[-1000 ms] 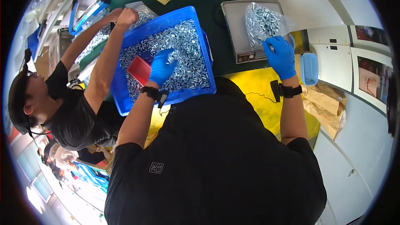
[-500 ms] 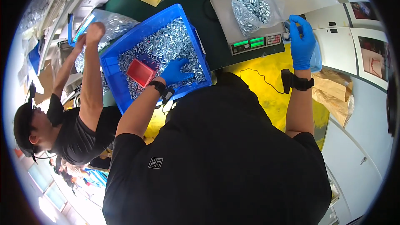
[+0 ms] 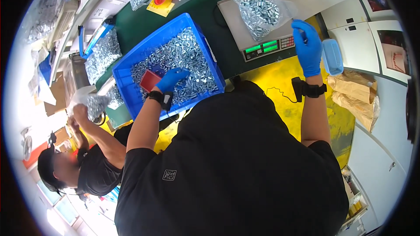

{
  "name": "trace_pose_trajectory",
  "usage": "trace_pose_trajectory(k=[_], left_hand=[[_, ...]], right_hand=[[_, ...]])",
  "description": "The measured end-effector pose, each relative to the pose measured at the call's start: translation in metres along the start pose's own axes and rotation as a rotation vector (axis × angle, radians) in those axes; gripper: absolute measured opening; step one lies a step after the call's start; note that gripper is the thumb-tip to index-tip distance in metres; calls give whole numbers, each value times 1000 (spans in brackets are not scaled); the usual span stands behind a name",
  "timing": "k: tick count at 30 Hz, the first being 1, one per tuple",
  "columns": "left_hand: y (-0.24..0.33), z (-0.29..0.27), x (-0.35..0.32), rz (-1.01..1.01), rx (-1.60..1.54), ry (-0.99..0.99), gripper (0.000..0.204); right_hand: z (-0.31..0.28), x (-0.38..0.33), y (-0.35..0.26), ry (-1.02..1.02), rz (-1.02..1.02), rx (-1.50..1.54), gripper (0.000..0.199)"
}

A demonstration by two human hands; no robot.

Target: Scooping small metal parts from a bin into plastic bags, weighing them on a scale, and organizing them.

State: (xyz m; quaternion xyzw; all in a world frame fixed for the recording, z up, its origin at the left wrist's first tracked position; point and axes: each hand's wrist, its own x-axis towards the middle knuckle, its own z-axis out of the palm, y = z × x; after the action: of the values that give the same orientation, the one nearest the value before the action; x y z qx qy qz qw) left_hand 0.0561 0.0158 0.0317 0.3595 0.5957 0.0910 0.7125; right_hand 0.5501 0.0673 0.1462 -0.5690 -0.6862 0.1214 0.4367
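Wearer's black-shirted torso fills the lower frame, hiding the table's near edge and both elbows. Left hand (image 3: 172,79) in a blue glove, black wrist strap, sits in the blue rectangular plastic bin (image 3: 131,63) of small silver metal parts (image 3: 183,57), fingers curled down onto a red flat scoop (image 3: 149,81); grip is partly hidden, so whether it holds the scoop or only touches it can't be told. Right hand (image 3: 309,48), also blue-gloved with a strap, is raised at the right edge of the grey electronic scale (image 3: 245,30), fingers pinched narrow on the clear plastic bag of silver parts (image 3: 260,11) lying on the scale pan. One bin, one scale, one scoop. One pale blue oblong container (image 3: 332,57) just right of that hand. Two crumpled brown paper bags (image 3: 354,96) beyond it. Lower left, a second person's hands (image 3: 78,111) grip another clear bag of parts (image 3: 96,104). Far edge: more bags, too blurred to count.
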Motion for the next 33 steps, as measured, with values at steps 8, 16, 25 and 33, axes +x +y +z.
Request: trace_pose_trajectory(k=[8,16,25,33], left_hand=[[33,-3,-33,81,-477,72,19],[156,59,-46,285,-412,-236,25],[284,173,65,690,116,-480,28],[286,178,150,965,1301,25,17]], right_hand=[[28,11,-30,-235,-156,-127,29],[40,3,-27,-299,-261,-179,27],[42,-5,-33,-356,-224,-191,27],[38,-13,-23,-301,-235,-150,32]])
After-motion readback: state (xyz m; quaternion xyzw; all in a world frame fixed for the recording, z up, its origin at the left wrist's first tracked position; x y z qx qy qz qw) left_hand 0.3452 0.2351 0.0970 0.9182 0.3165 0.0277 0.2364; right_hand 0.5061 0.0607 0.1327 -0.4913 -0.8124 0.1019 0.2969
